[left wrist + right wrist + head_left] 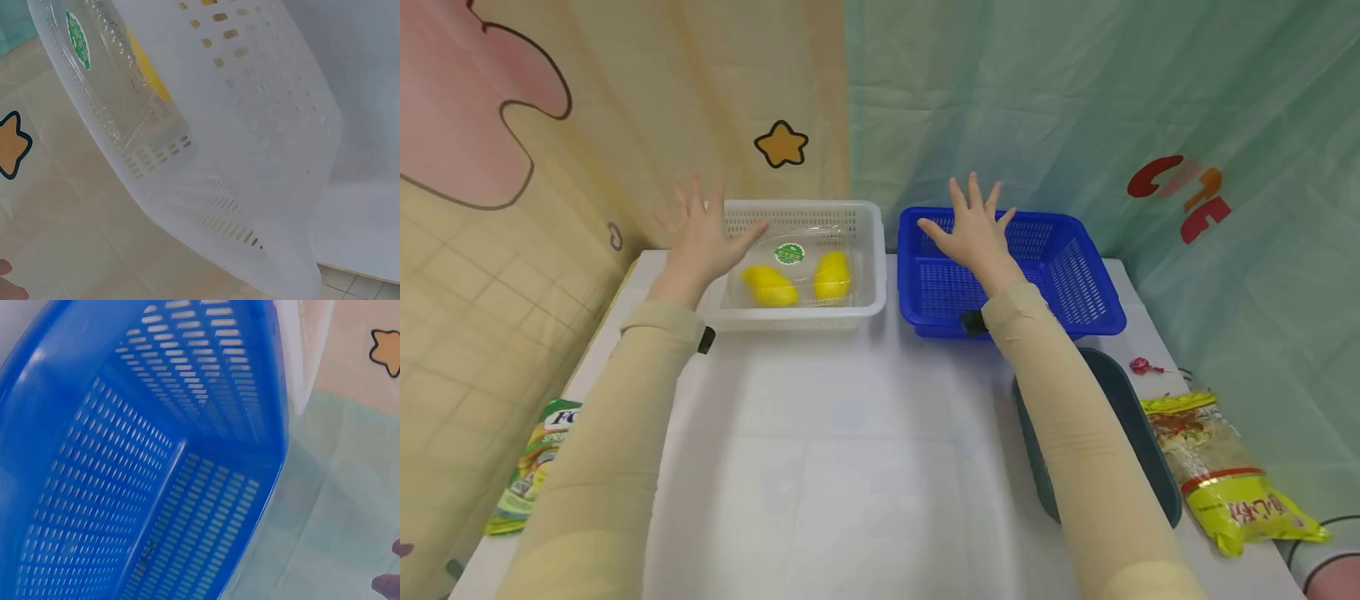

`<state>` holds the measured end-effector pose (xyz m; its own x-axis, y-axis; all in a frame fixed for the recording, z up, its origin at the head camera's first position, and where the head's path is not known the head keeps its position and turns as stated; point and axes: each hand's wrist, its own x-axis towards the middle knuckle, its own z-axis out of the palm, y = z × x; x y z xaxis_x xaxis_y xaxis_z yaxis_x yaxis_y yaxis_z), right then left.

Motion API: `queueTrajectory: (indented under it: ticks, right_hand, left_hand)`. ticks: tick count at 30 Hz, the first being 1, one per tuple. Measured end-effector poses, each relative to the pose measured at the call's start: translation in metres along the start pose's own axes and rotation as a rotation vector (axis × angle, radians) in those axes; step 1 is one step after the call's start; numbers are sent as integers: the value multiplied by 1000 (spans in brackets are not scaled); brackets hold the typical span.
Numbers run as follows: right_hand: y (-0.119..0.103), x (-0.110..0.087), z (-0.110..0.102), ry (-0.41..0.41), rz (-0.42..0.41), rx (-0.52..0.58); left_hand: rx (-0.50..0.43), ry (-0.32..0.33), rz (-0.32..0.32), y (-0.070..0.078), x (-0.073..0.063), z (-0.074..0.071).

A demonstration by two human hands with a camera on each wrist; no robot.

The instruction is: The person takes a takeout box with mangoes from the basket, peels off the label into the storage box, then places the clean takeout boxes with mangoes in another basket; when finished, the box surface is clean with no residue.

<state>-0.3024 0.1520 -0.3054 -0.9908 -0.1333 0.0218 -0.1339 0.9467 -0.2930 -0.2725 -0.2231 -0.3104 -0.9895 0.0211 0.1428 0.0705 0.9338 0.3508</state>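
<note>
My left hand is spread over the left end of a white plastic basket, fingers straight, holding nothing. Inside that basket lie a clear plastic box with a green label and two yellow mangoes. My right hand reaches over a blue plastic basket with its fingers fanned out and nothing in them. Seen from the right wrist, the blue basket shows bare slotted walls and floor. The left wrist view has the white basket close up, with only a few fingertips at the edge.
A dark green tray sits partly under my right forearm. Right of it lie a yellow food packet and a small red wrapped item. A green packet is beside my left forearm. Printed curtains stand behind the white table.
</note>
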Motion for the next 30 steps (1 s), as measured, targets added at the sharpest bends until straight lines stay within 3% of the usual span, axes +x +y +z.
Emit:
queueTrajectory:
  ticks: [6, 11, 18, 24, 30]
  right_hand:
    - [-11, 1, 8, 2, -28, 6]
    - [-23, 1, 22, 12, -75, 43]
    - [-51, -2, 46, -32, -121, 138]
    - [-75, -6, 68, -55, -165, 218]
    - [-92, -9, 87, -79, -195, 263]
  left_hand:
    - [-89, 21, -21, -11, -12, -6]
    - [-84, 50, -31, -24, -20, -7]
    - [-132, 56, -90, -52, -37, 1]
    - [-211, 92, -91, -76, -51, 11]
    - [-233, 10, -166, -92, -62, 16]
